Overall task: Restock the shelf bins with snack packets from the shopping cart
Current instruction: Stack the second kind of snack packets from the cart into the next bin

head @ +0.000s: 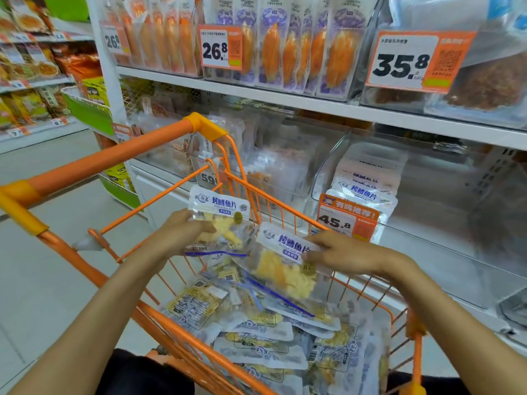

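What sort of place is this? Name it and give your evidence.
Most likely a supermarket snack aisle: shelves carry orange price tags, clear shelf bins hold packaged snacks, and an orange shopping cart is full of snack packets.

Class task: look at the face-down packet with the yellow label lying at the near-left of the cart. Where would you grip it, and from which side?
Probably pinch the face-down packet by its upper right corner, coming down from above. It lies flat on the heap in the cart, label side up. That corner is exposed, while its lower edge sits close to the cart's near-left rim. Both hands are busy: the left hand and right hand each hold another packet.
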`<state>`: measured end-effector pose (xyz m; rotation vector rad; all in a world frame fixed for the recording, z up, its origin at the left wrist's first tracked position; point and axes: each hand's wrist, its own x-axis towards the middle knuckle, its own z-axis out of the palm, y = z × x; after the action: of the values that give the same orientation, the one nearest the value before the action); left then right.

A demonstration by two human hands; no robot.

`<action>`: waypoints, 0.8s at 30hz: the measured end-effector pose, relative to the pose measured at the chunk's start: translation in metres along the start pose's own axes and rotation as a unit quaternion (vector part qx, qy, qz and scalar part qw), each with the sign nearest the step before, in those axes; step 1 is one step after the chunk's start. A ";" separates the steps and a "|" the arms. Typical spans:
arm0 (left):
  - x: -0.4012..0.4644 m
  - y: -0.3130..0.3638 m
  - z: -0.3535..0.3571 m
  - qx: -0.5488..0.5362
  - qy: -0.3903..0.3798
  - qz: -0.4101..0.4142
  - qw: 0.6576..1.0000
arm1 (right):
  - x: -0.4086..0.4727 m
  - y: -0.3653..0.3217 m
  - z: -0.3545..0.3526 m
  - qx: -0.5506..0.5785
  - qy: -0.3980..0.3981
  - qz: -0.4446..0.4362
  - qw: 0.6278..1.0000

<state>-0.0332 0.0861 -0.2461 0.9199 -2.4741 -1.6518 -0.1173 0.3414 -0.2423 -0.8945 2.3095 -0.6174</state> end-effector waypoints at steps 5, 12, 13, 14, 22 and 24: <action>0.001 0.002 0.006 -0.022 -0.007 -0.051 0.998 | -0.021 -0.013 -0.015 0.184 0.055 -0.085 0.978; 0.003 -0.002 0.011 -0.174 -0.187 -0.054 0.965 | 0.000 -0.003 -0.004 0.230 0.167 -0.086 0.955; 0.001 -0.001 0.012 -0.147 -0.195 -0.041 0.969 | 0.005 -0.004 -0.001 0.241 0.186 -0.085 0.949; -0.002 0.000 0.013 -0.098 -0.200 -0.024 0.975 | 0.009 -0.006 0.003 0.249 0.205 -0.088 0.942; -0.003 -0.004 0.000 0.008 -0.124 0.031 0.992 | 0.030 -0.010 0.027 0.113 0.314 0.005 0.943; -0.004 -0.007 -0.003 0.021 -0.097 0.028 0.995 | 0.033 -0.005 0.035 -0.057 0.253 0.027 0.965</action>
<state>-0.0261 0.0833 -0.2497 0.7162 -2.6408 -1.7559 -0.1118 0.3077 -0.2765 -0.7880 2.8404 -0.7661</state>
